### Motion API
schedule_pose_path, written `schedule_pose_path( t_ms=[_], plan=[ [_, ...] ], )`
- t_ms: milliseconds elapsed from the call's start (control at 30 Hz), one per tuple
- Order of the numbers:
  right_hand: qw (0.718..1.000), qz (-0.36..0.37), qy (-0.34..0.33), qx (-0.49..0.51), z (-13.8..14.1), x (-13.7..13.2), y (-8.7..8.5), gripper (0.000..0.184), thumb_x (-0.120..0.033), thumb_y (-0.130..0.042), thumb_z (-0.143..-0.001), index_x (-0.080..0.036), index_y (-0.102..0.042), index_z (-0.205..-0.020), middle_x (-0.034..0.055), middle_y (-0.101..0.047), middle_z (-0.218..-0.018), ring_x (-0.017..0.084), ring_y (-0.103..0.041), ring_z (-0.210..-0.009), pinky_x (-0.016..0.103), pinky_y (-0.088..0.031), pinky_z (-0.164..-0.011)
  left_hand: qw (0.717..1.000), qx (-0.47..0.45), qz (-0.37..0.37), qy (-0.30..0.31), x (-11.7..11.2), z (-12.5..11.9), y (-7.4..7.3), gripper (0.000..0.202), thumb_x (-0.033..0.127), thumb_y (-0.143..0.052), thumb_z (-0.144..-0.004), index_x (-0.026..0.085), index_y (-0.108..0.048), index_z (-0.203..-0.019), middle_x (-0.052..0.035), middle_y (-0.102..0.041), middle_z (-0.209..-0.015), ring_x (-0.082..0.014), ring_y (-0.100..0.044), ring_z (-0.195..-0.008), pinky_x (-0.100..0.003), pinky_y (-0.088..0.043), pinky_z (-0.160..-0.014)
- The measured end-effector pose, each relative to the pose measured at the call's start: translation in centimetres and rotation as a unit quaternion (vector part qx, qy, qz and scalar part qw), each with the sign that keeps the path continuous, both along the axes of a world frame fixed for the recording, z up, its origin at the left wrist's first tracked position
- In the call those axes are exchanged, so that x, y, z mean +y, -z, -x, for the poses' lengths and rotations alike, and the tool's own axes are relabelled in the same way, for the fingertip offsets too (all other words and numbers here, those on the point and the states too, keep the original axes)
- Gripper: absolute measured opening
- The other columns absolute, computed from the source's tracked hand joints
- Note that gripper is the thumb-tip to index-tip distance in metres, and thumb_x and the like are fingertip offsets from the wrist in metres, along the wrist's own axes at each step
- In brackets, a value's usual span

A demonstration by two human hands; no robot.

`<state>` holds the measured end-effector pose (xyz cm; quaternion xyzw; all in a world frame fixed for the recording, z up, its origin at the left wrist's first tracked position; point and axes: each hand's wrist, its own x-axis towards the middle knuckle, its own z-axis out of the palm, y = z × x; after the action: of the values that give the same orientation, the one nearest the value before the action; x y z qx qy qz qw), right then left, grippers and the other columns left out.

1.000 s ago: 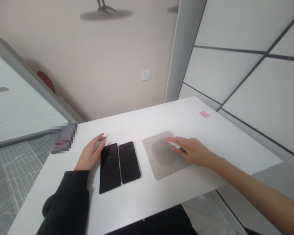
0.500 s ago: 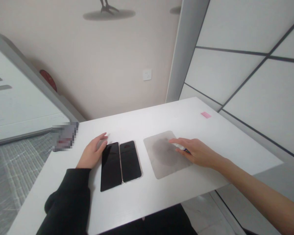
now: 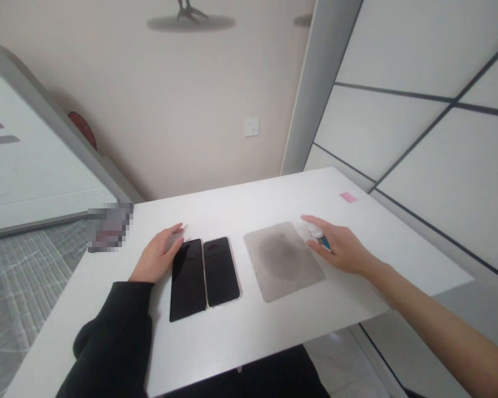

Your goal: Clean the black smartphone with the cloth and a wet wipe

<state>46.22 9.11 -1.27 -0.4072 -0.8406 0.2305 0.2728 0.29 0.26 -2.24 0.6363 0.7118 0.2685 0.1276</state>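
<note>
"Where is the left hand (image 3: 156, 257)?"

"On the white table (image 3: 216, 354), just beside the larger phone (image 3: 187, 282). Its thumb and fingers stand apart, with the thumb at the phone's upper left corner (touching or just short of it, I cannot tell)."

"And the right hand (image 3: 343, 250)?"

"Beside the upper right edge of the grey mat (image 3: 282, 260). Its thumb and fingers curl round a small white thing (image 3: 315, 230) with some blue on it, mostly hidden by the hand."

"What lies between the hands?"

"The two phones, side by side with dark screens, the smaller phone (image 3: 221, 272) on the right. Then comes the mat, apart from them, with a dark round patch in its middle."

"Anything farther off?"

"A pink note (image 3: 348, 197) near the table's far right corner (well beyond the right hand), and a socket (image 3: 251, 127) on the wall (image 3: 191, 110)."
</note>
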Motion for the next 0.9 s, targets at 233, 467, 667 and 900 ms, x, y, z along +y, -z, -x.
schedule_pose_path(
  t_ms=[233, 467, 667, 900],
  plan=[
    [0.976, -0.040, 0.176, 0.124, -1.6, 10.3, 1.1, 0.057, -0.042, -0.060, -0.097, -0.022, -0.043, -0.147, 0.0082, -0.069, -0.114, 0.024, -0.067, -0.100, 0.040, -0.058, -0.084, 1.000, 0.001, -0.018, 0.006, 0.0, 0.0, 0.1, 0.060, 0.063, -0.044, -0.089, 0.019, -0.061, -0.126, -0.0148, -0.066, -0.137, -0.0332, -0.058, -0.131, -0.054, -0.038, -0.118],
    [0.945, -0.044, 0.272, 0.177, -1.7, 16.4, 2.9, 0.031, -0.036, -0.064, -0.099, -0.018, -0.063, -0.124, 0.0078, -0.067, -0.120, 0.022, -0.068, -0.099, 0.043, -0.059, -0.085, 0.999, 0.016, -0.021, 0.022, -0.1, 0.0, 0.0, 0.056, 0.061, -0.044, -0.091, 0.021, -0.063, -0.126, -0.0129, -0.068, -0.135, -0.0321, -0.060, -0.128, -0.054, -0.040, -0.116],
    [0.933, -0.024, 0.288, 0.216, -2.2, 15.2, 3.3, 0.080, -0.032, -0.087, -0.073, -0.019, -0.042, -0.137, 0.0206, -0.062, -0.131, 0.034, -0.065, -0.116, 0.051, -0.051, -0.100, 0.999, 0.037, -0.017, 0.025, -0.4, -0.6, -0.1, 0.050, 0.051, -0.042, -0.096, 0.020, -0.061, -0.130, -0.0124, -0.066, -0.136, -0.0287, -0.059, -0.130, -0.050, -0.041, -0.117],
    [0.917, -0.040, 0.287, 0.273, -3.4, 8.7, 1.7, 0.060, -0.056, -0.076, -0.078, -0.046, -0.041, -0.126, 0.0070, -0.052, -0.144, 0.042, -0.046, -0.141, 0.068, -0.032, -0.119, 0.997, 0.080, -0.013, -0.014, -1.0, -1.3, 0.2, 0.042, 0.036, -0.042, -0.098, 0.015, -0.062, -0.128, -0.0156, -0.067, -0.127, -0.0280, -0.063, -0.121, -0.046, -0.046, -0.111]
  ],
)
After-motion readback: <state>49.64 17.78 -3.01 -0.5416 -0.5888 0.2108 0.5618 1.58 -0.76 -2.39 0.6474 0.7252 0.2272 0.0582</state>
